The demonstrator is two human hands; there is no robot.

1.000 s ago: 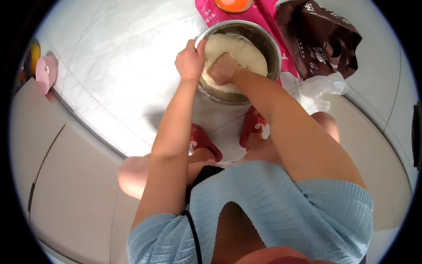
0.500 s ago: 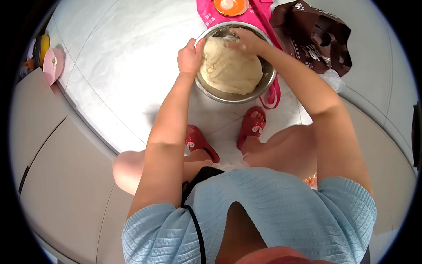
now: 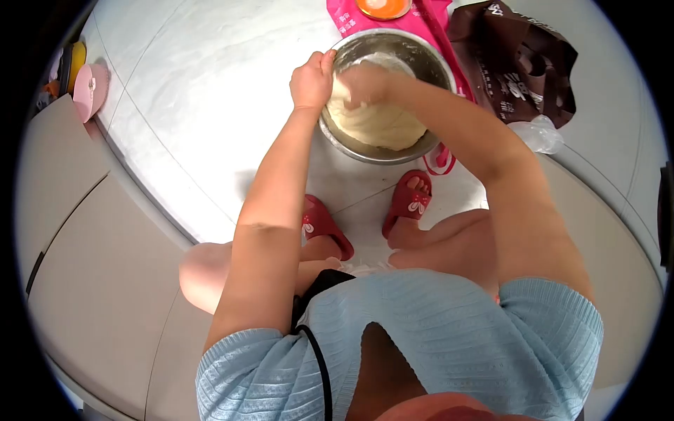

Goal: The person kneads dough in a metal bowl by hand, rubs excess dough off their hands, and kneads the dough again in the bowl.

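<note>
A round metal bowl (image 3: 439,70) holds a large pale lump of dough (image 3: 382,126). My left hand (image 3: 312,81) is closed on the bowl's left rim, with the thumb near the inner edge. Inside the bowl, my right hand (image 3: 365,85) presses into the upper left part of the dough; it is blurred and its fingers are largely hidden. Bare metal wall with whitish residue shows behind the dough on the far side.
Beyond the bowl lies a pink bag (image 3: 344,17) with an orange round item (image 3: 385,7) on it. A brown bag (image 3: 491,63) and clear plastic (image 3: 540,135) are at the right. Red slippers (image 3: 407,200) stand below the bowl. A pink object (image 3: 90,92) is at far left.
My right hand has moved left and down onto the dough, away from the bowl's far side. The dough's upper left part looks pushed down, baring more of the far wall.
</note>
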